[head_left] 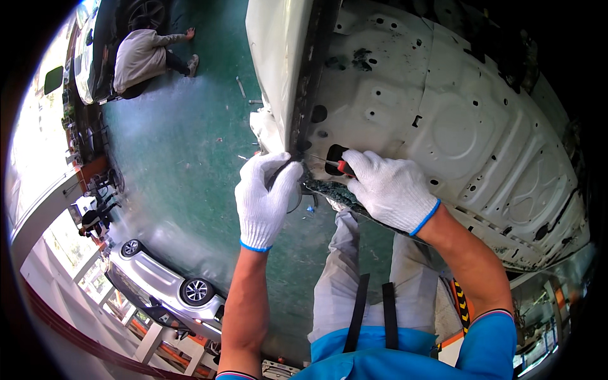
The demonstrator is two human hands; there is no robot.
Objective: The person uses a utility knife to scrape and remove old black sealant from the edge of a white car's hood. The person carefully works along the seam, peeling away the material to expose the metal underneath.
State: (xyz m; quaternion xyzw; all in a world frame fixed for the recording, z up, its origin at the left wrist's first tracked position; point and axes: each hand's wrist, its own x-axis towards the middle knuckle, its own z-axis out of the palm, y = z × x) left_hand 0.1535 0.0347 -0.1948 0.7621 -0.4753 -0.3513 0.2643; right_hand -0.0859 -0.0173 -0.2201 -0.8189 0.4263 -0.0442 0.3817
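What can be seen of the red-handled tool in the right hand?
The red-handled tool looks like a screwdriver: a red and dark handle end, apparently plastic, with a thin, straight, metallic-looking shaft. The gloved right hand grips it, hiding most of the handle. The shaft points left and slightly up in the picture, crossing in front of a dark hole in the pale panel. Whether its tip touches anything is unclear.

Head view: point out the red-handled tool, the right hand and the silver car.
Red-handled tool (344, 167): head view, on its handle.
Right hand (394, 190): head view, on the back of the hand.
Silver car (157, 277): head view, on the side of its body.
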